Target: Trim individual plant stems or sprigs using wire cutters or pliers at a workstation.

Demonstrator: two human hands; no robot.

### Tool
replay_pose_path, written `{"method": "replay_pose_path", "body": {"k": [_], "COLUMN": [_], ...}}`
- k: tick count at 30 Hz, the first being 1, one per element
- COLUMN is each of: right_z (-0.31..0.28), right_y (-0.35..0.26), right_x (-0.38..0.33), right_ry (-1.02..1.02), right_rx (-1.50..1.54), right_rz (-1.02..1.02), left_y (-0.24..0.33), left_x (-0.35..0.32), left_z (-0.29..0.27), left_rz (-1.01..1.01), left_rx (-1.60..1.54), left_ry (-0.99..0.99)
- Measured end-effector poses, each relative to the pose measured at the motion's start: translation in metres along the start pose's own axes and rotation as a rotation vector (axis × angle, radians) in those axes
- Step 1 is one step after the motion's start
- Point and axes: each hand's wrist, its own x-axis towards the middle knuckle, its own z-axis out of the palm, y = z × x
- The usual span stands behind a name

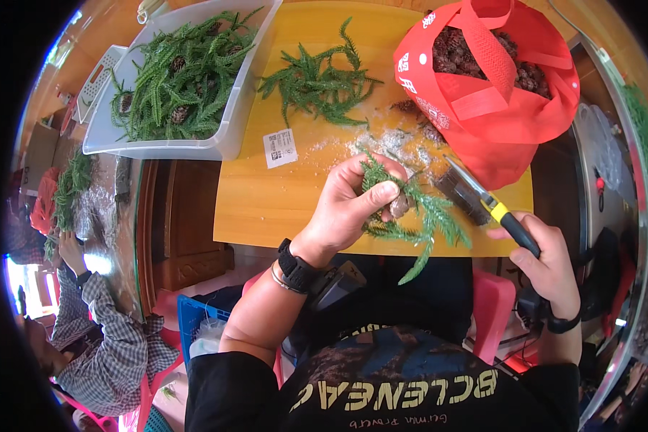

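My left hand (345,205) is closed on a green artificial pine sprig (433,219), its thumb pressed over a small brown pine cone (399,200) at the stem. The sprig's needled branches spread to the right and hang past the table's near edge. To the right, my right hand (547,252) is wrapped round the black and yellow handle of a pair of pliers (498,210). Their metal jaws point up and left, apart from the sprig. Just left of the jaws lies a dark brown bundle (462,196) whose kind I cannot make out.
A translucent bin (230,137) of pine sprigs with cones stands at the back left. Loose sprigs (324,83), a printed label (280,148) and white flakes (392,144) lie on the yellow table (266,209). A red bag (507,147) holds pine cones. A co-worker (108,360) sits at left.
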Motion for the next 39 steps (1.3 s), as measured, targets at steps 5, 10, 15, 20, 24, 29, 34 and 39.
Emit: {"method": "replay_pose_path", "body": {"k": [5, 10, 15, 20, 24, 29, 34, 39], "right_z": [0.004, 0.011, 0.022, 0.023, 0.023, 0.024, 0.024, 0.026], "right_y": [0.013, 0.017, 0.022, 0.018, 0.023, 0.019, 0.009, 0.001], "right_x": [0.005, 0.011, 0.019, 0.024, 0.022, 0.017, 0.010, 0.006], "right_ry": [-0.112, -0.176, -0.137, -0.107, -0.057, 0.031, 0.085, 0.124], "right_rx": [0.020, 0.028, 0.070, 0.022, -0.070, -0.186, -0.230, -0.278], "right_rz": [-0.004, -0.109, -0.187, -0.290, -0.318, -0.348, -0.240, -0.151], "left_y": [0.000, -0.004, -0.003, -0.002, 0.000, 0.001, -0.002, 0.001], "left_x": [0.000, -0.003, -0.005, -0.005, -0.005, -0.004, -0.002, -0.001], "left_z": [0.004, 0.001, 0.003, 0.002, 0.005, 0.007, 0.006, 0.014], "left_rz": [-0.078, -0.140, -0.202, -0.246, -0.269, -0.242, -0.159, -0.107], "left_rx": [-0.113, -0.159, -0.154, -0.165, -0.161, -0.102, 0.009, 0.222], "left_ry": [-0.024, -0.033, -0.060, -0.126, -0.120, -0.091, -0.040, 0.069]}}
